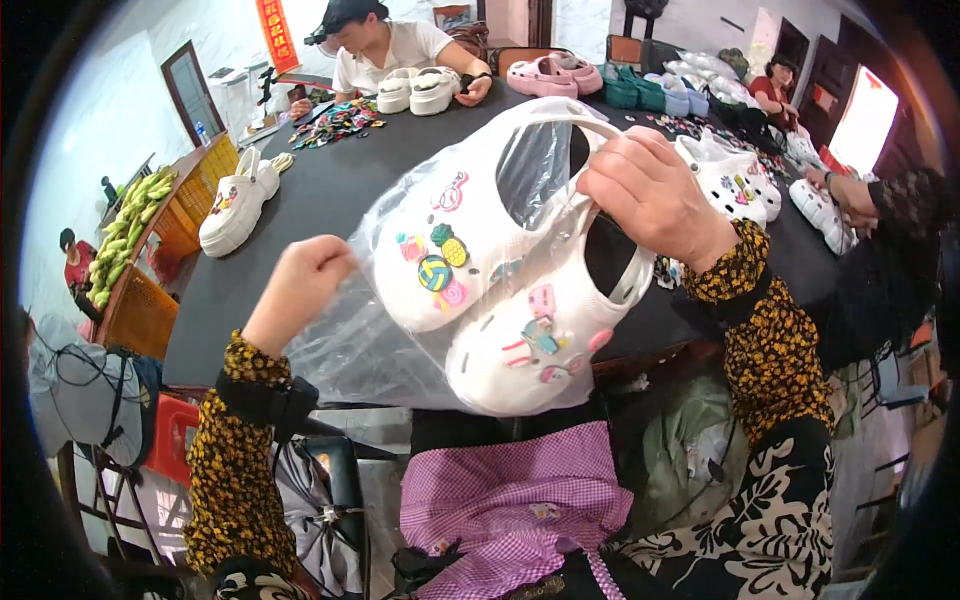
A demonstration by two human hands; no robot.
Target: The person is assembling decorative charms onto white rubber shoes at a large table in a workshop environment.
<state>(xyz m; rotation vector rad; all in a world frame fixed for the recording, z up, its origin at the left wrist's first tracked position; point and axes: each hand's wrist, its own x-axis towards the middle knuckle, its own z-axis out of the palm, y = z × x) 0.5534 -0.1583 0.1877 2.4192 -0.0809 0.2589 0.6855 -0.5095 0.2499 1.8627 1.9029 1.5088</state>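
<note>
A pair of white clogs [515, 345] with colourful charms hangs toes-down in front of me, partly inside a clear plastic bag [350, 350]. My right hand [650, 195] is closed around the heel straps at the top of the pair. To the left, my left hand [303, 287] pinches the edge of the bag, its fingers curled together. Fruit, ball and candy shapes stud the clog on the left; pink and teal charms sit on the other. The bag's film spreads below and left of the shoes.
On the dark table [330, 185] stand a white clog [238, 205], more white clogs [728, 180], pink clogs [553, 75] and a pile of charms [335, 122]. Across it sits a person [385, 50] with white clogs. At right, another person's hand [850, 200] touches a white clog.
</note>
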